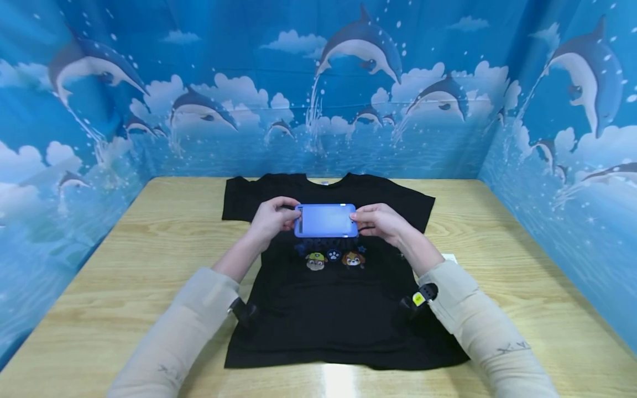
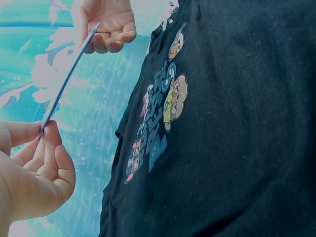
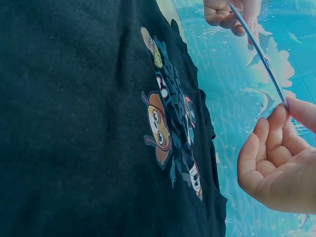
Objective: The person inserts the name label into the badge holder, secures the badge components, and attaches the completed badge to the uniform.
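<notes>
A thin blue phone-shaped object (image 1: 325, 220), either a phone or its case, is held level above a black T-shirt (image 1: 328, 315). It has a paler middle and a dark strip near its left end. My left hand (image 1: 275, 217) pinches the left end between thumb and fingers. At the opposite end, my right hand (image 1: 380, 222) pinches it the same way. From the left wrist, the object (image 2: 69, 79) shows edge-on, as a thin line. The shirt lies spread face up, its cartoon dog print (image 3: 159, 123) partly hidden under the object in the head view.
The shirt lies on a light wooden table (image 1: 164, 265). A small white item (image 1: 449, 257) peeks out beside the right sleeve, mostly covered. Blue dolphin-print curtains (image 1: 278, 88) enclose the table at the back and both sides.
</notes>
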The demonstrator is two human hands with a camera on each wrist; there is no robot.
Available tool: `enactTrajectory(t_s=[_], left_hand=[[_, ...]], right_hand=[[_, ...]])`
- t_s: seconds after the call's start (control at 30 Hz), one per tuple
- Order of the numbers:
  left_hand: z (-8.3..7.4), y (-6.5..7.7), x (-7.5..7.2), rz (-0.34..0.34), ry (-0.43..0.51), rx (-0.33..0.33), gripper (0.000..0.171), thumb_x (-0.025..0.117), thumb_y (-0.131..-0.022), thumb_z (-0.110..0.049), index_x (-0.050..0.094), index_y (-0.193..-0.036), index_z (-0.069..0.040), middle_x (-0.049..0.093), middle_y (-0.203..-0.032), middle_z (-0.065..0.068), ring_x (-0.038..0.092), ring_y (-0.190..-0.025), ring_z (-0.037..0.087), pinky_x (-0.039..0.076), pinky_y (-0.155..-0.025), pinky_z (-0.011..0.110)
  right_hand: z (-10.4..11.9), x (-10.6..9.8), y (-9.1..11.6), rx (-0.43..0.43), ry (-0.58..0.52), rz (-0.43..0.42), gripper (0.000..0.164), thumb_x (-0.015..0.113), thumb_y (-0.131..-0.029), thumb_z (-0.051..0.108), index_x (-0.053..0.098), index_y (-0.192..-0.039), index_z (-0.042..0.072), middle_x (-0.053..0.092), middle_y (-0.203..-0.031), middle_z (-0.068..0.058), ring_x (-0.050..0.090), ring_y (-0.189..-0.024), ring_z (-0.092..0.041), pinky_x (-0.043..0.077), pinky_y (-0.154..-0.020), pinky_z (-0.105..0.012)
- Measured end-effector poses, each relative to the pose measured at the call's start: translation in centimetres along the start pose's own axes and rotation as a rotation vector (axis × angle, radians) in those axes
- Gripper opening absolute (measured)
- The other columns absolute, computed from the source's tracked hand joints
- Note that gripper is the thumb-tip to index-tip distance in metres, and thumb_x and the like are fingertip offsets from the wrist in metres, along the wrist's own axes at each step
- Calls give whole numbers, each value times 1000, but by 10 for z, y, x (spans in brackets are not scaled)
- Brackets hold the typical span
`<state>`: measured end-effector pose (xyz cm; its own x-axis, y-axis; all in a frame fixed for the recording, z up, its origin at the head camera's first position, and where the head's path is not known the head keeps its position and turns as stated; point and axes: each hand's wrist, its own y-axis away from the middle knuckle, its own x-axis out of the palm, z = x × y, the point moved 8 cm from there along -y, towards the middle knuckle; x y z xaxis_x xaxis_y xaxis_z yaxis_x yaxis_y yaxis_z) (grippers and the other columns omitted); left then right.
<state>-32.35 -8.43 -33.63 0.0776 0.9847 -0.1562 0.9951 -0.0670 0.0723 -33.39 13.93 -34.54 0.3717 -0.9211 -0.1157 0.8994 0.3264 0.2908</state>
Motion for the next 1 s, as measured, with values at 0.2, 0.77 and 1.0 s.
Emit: enactTrajectory(t_s=[0.2, 0.77, 1.0], left_hand=[[0, 0, -1, -23, 5, 2, 26, 59, -88, -6, 58, -113, 1, 64, -84, 7, 55, -65, 13, 49, -75, 38], [-4, 3, 1, -31, -25, -3, 24, 58, -87, -4, 59, -110, 3, 63, -86, 11, 54, -67, 14, 47, -78, 43], [-1, 2, 0, -35, -41, -28, 24, 58, -87, -4, 58, -111, 2, 63, -88, 11, 55, -69, 15, 48, -73, 35]], right_hand=[[1, 1, 2, -2, 1, -6, 11, 60, -90, 15, 60, -91, 3, 61, -77, -1, 58, -72, -14, 48, -78, -35], [-1, 2, 4, -24, 2, 14, 9, 58, -91, 13, 61, -89, 5, 61, -77, -1, 58, -74, -15, 45, -82, -39], [-1, 3, 4, -25, -3, 26, 9, 58, -91, 13, 62, -87, 6, 61, -77, -1, 57, -74, -15, 46, -81, -38]])
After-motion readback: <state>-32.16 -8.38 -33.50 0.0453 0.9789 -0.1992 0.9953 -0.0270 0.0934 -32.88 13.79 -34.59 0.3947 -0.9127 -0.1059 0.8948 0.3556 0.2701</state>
